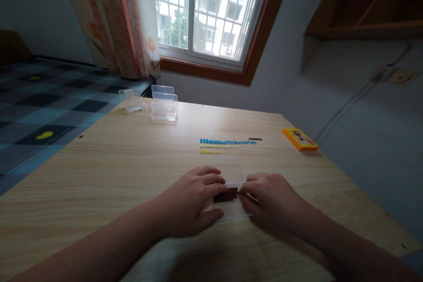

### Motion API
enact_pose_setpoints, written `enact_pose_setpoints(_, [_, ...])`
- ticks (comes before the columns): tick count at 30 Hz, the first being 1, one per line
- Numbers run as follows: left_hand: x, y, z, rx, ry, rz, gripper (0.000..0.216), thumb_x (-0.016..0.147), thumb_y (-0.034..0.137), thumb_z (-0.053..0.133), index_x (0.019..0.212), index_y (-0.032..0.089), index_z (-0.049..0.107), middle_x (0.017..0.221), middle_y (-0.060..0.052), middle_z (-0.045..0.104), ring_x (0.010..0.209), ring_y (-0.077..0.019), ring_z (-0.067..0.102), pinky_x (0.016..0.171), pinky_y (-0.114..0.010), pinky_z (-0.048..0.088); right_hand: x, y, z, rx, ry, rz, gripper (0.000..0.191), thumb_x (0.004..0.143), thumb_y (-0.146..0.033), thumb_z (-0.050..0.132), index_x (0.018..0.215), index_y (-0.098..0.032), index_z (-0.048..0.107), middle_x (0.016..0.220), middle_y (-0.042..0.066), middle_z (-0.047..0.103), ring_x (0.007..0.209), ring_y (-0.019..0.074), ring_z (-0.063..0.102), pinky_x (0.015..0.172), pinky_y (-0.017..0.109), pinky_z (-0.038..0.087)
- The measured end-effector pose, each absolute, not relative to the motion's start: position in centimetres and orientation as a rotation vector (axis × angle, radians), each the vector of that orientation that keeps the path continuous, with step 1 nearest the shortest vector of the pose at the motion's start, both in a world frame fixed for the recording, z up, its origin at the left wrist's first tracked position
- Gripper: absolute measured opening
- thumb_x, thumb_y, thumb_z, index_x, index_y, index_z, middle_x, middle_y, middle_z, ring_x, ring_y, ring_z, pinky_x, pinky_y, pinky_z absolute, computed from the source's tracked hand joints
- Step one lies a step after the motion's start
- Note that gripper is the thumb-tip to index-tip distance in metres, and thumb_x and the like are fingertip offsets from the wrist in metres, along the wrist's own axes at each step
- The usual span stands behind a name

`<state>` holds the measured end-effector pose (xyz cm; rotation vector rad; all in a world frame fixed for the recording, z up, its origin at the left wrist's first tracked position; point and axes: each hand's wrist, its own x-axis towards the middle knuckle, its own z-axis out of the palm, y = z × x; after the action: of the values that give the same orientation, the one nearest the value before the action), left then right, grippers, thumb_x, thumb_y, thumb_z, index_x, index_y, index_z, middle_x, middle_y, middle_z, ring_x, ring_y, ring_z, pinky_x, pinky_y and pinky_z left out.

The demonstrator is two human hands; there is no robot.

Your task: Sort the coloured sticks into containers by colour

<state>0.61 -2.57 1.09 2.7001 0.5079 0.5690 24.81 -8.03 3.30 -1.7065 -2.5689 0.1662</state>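
Note:
A small clear plastic box (231, 217) lies on the table with its clear lid (231, 169) swung back. Dark brown strip-like pieces (226, 195) lie side by side inside it. My left hand (194, 200) spans the box's left end, thumb near the front edge and fingers at the back, steadying it. At the right end, my right hand (269, 198) pinches a small dark brown piece between thumb and fingers; its exact shape is mostly hidden. Beyond the box are rows of small blue pieces (214, 141), pale pieces (218, 146), yellow pieces (208, 152) and dark brown pieces (255, 139).
Clear plastic boxes (164, 108) stand open at the table's back left, beside another clear open container (132, 100). An orange-yellow box (300, 139) lies near the right edge. A bed with a checked cover (82, 105) adjoins the left side of the wooden table (115, 163).

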Motion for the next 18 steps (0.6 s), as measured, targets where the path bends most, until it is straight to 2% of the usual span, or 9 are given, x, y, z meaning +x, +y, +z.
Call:
enact_pose_setpoints(3, [0.58,-2.58,1.06,2.704,0.522,0.546,0.04,0.085,0.03,0.072,0.124,0.02,0.07,0.128,-0.009,0.072,0.125,-0.0331,0.061,0.112,-0.051,0.046,24.83,-7.77,3.03,-1.711,-2.569,0.124,0.027,0.093,-0.023,0.057,0.074,-0.021,0.075,0.078,0.002,0.072,0.068,0.0148,0.063,0.062,0.03,0.03])
enact_pose_setpoints(18, [0.58,-2.59,1.0,2.696,0.504,0.579,0.036,0.086,0.03,0.072,0.121,0.019,0.071,0.125,-0.01,0.072,0.124,-0.0329,0.062,0.112,-0.049,0.046,24.79,-7.58,2.71,-1.765,-2.519,0.121,0.024,0.093,-0.025,0.059,0.078,-0.022,0.078,0.081,0.002,0.074,0.068,0.0135,0.062,0.061,0.028,0.028])
